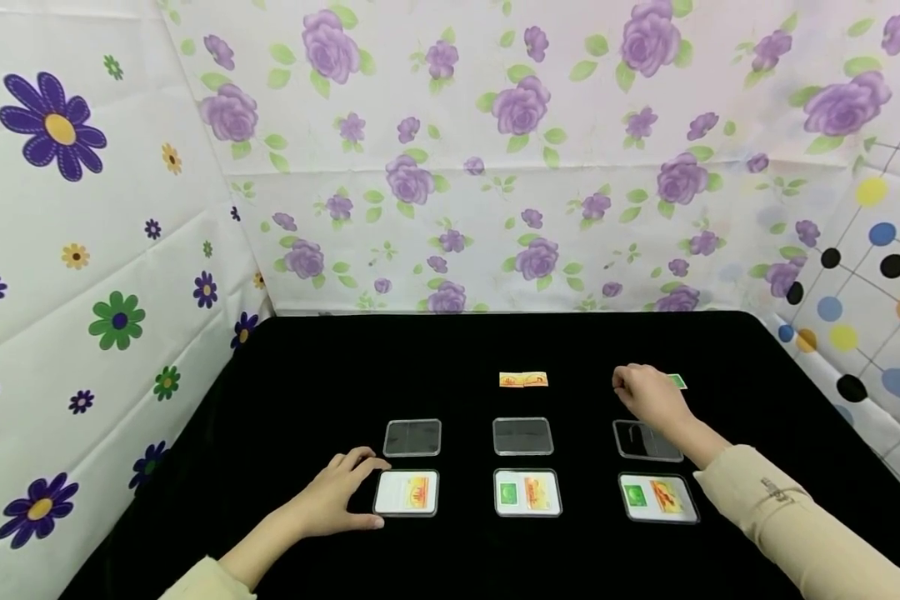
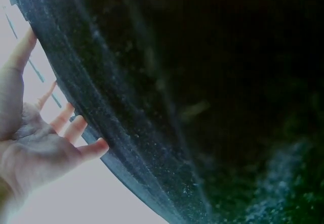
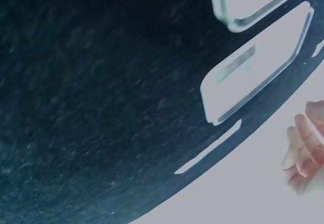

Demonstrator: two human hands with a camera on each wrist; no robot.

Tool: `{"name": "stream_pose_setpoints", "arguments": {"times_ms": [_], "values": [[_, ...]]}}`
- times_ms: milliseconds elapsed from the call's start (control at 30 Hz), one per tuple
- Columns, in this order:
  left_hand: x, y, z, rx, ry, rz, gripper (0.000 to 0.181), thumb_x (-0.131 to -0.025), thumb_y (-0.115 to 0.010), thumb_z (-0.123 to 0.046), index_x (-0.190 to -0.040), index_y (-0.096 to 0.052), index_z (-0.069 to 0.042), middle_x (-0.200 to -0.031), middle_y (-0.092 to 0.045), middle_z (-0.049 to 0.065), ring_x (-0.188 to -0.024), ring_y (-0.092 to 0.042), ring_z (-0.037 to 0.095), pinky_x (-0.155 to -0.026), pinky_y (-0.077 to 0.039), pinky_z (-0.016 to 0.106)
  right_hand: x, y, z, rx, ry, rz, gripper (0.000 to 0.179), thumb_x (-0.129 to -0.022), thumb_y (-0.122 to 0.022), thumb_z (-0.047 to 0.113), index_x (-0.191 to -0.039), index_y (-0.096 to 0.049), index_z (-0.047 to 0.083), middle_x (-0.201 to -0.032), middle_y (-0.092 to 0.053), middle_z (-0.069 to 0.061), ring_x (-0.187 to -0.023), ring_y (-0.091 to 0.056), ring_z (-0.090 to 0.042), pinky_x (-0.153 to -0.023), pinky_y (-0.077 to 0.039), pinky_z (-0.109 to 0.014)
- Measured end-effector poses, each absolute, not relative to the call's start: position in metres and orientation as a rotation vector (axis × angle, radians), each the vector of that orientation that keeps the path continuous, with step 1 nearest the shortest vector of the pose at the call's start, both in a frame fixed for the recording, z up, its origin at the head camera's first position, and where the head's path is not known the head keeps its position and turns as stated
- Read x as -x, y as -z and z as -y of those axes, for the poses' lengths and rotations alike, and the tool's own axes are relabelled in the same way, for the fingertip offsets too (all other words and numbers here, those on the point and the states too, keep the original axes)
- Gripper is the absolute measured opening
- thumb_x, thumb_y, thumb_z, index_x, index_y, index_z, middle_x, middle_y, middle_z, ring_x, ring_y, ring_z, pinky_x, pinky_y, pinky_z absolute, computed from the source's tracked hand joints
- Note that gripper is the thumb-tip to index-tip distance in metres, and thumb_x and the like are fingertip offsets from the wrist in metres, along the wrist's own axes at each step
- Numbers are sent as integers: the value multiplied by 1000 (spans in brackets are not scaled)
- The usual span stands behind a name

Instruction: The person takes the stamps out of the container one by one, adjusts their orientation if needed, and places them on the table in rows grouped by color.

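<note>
Left case (image 1: 392, 493) in front row: orange stamp (image 1: 418, 492) in, blank beside it; middle case (image 1: 521, 493), right case (image 1: 687, 500) look filled. Clear lids (image 1: 522, 437) behind, unfitted. Left hand (image 1: 337, 494) spread wide at case edge; right hand (image 1: 654, 396) curled near green stamp (image 1: 678, 381), hold unclear.

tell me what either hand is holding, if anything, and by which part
The left hand holds nothing, spread beside a clear-rimmed white rectangular plastic case. Whether the right hand pinches anything cannot be told.
</note>
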State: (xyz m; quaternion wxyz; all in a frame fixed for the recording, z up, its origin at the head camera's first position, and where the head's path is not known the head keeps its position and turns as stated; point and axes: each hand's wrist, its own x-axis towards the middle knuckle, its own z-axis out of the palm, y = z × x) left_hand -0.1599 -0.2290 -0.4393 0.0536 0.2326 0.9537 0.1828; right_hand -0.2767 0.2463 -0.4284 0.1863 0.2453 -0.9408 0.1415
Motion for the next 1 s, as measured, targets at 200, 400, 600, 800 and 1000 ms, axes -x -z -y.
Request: {"name": "stream_pose_setpoints", "arguments": {"times_ms": [200, 400, 600, 800, 1000], "values": [[159, 441, 229, -712, -535, -2902, 70, -73, -78, -43, -130, -49, -14, -136, -43, 19, -116, -46, 39, -88, -45, 59, 270, 433, -231, -728, -406, 2635, 12, -79, -70, -2, -79, -62, 7, -72, -59, -4, -61, -52, -12, -53, -42, -27], [159, 438, 230, -728, -538, -2889, 71, -74, -76, -45, -131, -48, -12, -137, -42, 22, -116, -45, 42, -89, -44, 60, 264, 433, -211, -712, -363, 2677, 13, -78, -72, 0, -78, -62, 9, -71, -58, -2, -60, -51, -11, -53, -44, -28], [159, 438, 231, -726, -540, -2885, 69, -77, -73, -47, -131, -48, -13, -138, -41, 22, -117, -45, 42, -89, -43, 61, 257, 434, -193, -757, -360, 2648, 14, -76, -74, 0, -79, -64, 9, -71, -58, 1, -62, -51, -10, -56, -46, -28], [158, 437, 230, -728, -538, -2895, 67, -77, -73, -45, -130, -49, -13, -137, -42, 21, -116, -46, 41, -89, -43, 61, 246, 433, -174, -799, -389, 2631, 16, -75, -75, 0, -78, -64, 11, -70, -57, 4, -61, -48, -5, -55, -43, -23], [158, 437, 230, -715, -542, -2903, 67, -77, -74, -43, -130, -49, -13, -136, -42, 21, -116, -46, 42, -89, -43, 61, 237, 431, -154, -936, -433, 2512, 16, -74, -76, 0, -78, -65, 11, -68, -56, 6, -61, -47, -4, -55, -42, -20]]}}
